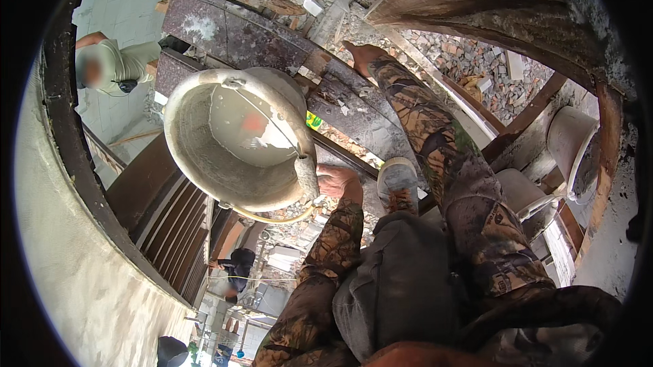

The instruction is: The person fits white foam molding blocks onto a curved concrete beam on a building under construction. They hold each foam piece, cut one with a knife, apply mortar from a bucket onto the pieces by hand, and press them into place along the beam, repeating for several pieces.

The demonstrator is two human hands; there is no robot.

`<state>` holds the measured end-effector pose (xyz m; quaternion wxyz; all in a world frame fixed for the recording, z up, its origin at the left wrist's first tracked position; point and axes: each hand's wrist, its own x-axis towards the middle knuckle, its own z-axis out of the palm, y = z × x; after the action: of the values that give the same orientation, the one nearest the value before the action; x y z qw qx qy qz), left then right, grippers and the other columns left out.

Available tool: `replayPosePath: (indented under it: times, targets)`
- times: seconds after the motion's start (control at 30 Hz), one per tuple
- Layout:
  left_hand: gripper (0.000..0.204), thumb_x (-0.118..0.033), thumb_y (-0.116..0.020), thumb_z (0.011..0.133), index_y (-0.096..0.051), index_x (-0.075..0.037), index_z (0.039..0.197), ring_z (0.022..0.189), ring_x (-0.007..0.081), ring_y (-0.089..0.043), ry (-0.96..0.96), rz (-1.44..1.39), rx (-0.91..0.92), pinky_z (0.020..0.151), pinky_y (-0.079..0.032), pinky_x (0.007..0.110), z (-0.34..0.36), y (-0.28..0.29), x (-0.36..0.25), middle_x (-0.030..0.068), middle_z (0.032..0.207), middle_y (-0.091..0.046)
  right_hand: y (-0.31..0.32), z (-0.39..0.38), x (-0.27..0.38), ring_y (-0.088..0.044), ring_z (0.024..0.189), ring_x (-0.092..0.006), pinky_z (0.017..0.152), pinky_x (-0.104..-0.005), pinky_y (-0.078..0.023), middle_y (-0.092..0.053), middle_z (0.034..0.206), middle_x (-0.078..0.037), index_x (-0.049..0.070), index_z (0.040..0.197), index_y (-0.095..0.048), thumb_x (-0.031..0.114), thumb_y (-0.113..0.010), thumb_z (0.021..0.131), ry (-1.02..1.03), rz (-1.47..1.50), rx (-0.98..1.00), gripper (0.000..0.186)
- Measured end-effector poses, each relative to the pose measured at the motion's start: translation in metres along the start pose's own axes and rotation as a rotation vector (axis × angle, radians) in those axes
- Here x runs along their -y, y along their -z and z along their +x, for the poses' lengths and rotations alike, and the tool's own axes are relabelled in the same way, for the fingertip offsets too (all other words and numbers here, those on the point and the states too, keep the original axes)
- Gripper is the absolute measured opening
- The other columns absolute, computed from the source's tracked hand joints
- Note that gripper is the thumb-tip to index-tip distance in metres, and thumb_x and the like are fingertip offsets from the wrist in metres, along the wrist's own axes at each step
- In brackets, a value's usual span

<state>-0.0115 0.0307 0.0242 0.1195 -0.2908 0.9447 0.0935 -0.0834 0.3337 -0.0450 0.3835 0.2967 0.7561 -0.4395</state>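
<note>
A pale bucket (183, 119), crusted with dried mortar, tilts toward me above dark planks. It holds some greyish liquid with a small reddish patch on it, and its wire handle (275, 122) crosses the mouth. My left hand (338, 182) is at the bucket's near right edge, beside the caked handle grip (307, 175); it looks closed on the bucket, with its fingertips hidden. My right arm stretches far forward. At its end, my right hand (364, 59) is by the edge of the planks (272, 40), and its fingers are too unclear to read.
Brick rubble (469, 61) lies below between wooden beams. Two more pale buckets (571, 139) (520, 190) are at the right. A person in a light shirt (126, 61) is at the far left, and another in dark clothes (239, 268) is below. My shoe (398, 180) rests beside the planks.
</note>
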Motion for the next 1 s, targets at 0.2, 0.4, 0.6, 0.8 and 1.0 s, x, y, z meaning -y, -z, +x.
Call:
replayPosePath:
  times: [0.2, 0.4, 0.6, 0.8, 1.0]
  targets:
    - [0.092, -0.068, -0.023, 0.101, -0.024, 0.009, 0.15, 0.122, 0.0517, -0.048, -0.087, 0.053, 0.003, 0.102, -0.037, 0.059, 0.002, -0.001, 0.013, 0.037, 0.135, -0.045, 0.0, -0.004, 0.001, -0.067, 0.112, -0.0381, 0.09, -0.0507, -0.054, -0.064, 0.13, -0.025, 0.017, 0.162, -0.022, 0.003, -0.055, 0.09, 0.004, -0.07, -0.038, 0.081]
    - [0.094, -0.07, -0.022, 0.1, -0.029, 0.012, 0.144, 0.118, 0.0535, -0.048, -0.234, 0.01, -0.124, 0.097, -0.037, 0.058, -0.001, -0.006, 0.023, 0.0383, 0.128, -0.046, 0.002, -0.012, 0.003, -0.063, 0.119, -0.0383, 0.1, -0.0487, -0.051, -0.062, 0.132, -0.026, 0.012, 0.161, -0.021, -0.002, -0.05, 0.09, 0.024, -0.06, -0.068, 0.078]
    - [0.095, -0.071, -0.02, 0.1, -0.024, 0.009, 0.15, 0.126, 0.0515, -0.046, -0.18, 0.017, -0.089, 0.102, -0.038, 0.057, -0.001, -0.001, 0.018, 0.0383, 0.14, -0.04, -0.005, 0.004, -0.005, -0.064, 0.117, -0.038, 0.1, -0.0472, -0.051, -0.062, 0.129, -0.027, 0.014, 0.161, -0.021, 0.003, -0.055, 0.089, 0.079, -0.041, -0.061, 0.08]
    - [0.085, -0.065, -0.022, 0.103, -0.025, 0.003, 0.153, 0.129, 0.0478, -0.045, -0.064, -0.028, -0.051, 0.105, -0.037, 0.057, 0.001, -0.004, 0.006, 0.0326, 0.14, -0.043, -0.01, 0.025, -0.008, -0.069, 0.1, -0.0358, 0.084, -0.0472, -0.054, -0.069, 0.11, -0.025, 0.013, 0.162, -0.018, 0.0, -0.061, 0.084, -0.012, -0.06, 0.0, 0.09]
    - [0.093, -0.066, -0.019, 0.102, -0.027, 0.015, 0.146, 0.13, 0.0526, -0.043, -0.016, 0.005, -0.035, 0.104, -0.037, 0.058, -0.003, 0.003, -0.009, 0.0398, 0.143, -0.038, -0.005, 0.014, -0.001, -0.068, 0.094, -0.0366, 0.079, -0.0474, -0.053, -0.069, 0.106, -0.024, 0.012, 0.163, -0.017, -0.003, -0.062, 0.079, 0.001, -0.014, -0.055, 0.096]
